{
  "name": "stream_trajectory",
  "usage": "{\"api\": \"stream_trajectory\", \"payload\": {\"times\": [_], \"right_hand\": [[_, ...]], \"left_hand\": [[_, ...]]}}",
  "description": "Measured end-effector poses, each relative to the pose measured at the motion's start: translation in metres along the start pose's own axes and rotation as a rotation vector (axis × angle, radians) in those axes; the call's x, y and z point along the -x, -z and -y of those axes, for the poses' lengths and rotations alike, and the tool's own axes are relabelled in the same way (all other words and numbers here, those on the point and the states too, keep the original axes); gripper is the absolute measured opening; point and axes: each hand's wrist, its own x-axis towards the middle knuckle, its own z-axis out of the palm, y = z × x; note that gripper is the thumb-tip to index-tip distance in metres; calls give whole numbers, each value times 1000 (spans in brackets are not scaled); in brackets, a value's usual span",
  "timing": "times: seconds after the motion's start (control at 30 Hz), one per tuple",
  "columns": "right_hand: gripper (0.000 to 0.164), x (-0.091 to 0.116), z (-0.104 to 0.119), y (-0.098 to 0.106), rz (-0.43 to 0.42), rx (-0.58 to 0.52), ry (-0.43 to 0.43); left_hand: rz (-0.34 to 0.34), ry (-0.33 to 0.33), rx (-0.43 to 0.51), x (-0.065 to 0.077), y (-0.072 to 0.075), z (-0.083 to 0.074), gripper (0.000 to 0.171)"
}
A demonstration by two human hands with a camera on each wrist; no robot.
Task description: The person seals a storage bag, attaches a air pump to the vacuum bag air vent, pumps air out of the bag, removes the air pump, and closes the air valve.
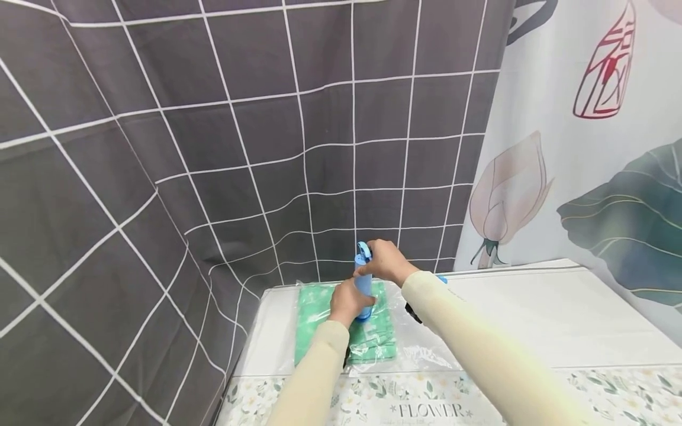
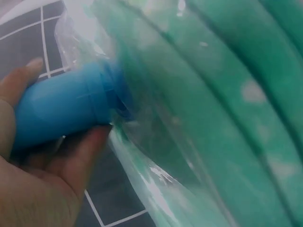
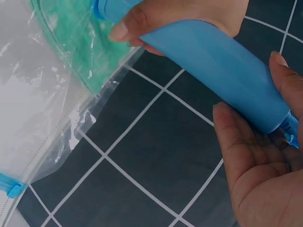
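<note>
Blue pump, head view: the blue pump (image 1: 363,286) stands nearly upright on a clear bag (image 1: 423,353) of green cloth (image 1: 314,322), near the surface's (image 1: 575,322) rear left corner.
Toppling risk, head view: a sideways pull by the right hand (image 1: 388,260) at the handle (image 1: 365,251) could tip the pump, since soft cloth lies beneath.
Pump foot, left wrist view: its far end meets the slick plastic; an uneven push could make it skid or lift.
Left fingers, left wrist view: the left hand (image 2: 40,189) grasps the barrel, which lies between thumb and fingers.
Right fingers, right wrist view: thumb and fingers hold the handle end between them; how firmly, one cannot tell.
Blue slider, right wrist view: the blue slider (image 3: 15,190) sits on the bag's seal, well apart from both hands.
</note>
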Motion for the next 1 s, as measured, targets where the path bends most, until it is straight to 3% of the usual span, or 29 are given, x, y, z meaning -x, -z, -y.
{"api": "stream_trajectory", "payload": {"times": [0.07, 0.3, 0.37, 0.47, 0.6, 0.67, 0.73, 0.83, 0.9, 1.0], "right_hand": [[41, 2, 1, -3, 4, -12, -5], [61, 14, 6, 1, 34, -46, -2], [59, 16, 10, 7, 0, -37, 6], [45, 12, 20, 15, -55, 44, 44], [28, -1, 20, 11, -82, 193, 134], [24, -20, -3, -5, -131, 260, 210], [21, -36, -25, -22, -198, 332, 284], [16, -42, -33, -28, -211, 351, 315], [13, -25, -11, -16, -167, 328, 285], [9, -1, 22, 3, -139, 304, 257]], "left_hand": [[-4, -16, 18, -1, -3, 4, 77], [-57, -89, 10, -26, -48, 44, 64], [-34, -92, 57, -27, -47, 43, 61], [-26, -93, 98, -22, -38, 34, 55], [-88, -131, 59, -22, -37, 37, 52], [-115, -164, 43, -21, -38, 39, 54], [-101, -165, 72, -14, -30, 32, 58], [-71, -139, 107, -4, -19, 21, 61], [-61, -116, 112, 3, -11, 14, 59], [-110, -151, 87, -3, -21, 27, 55]]}}
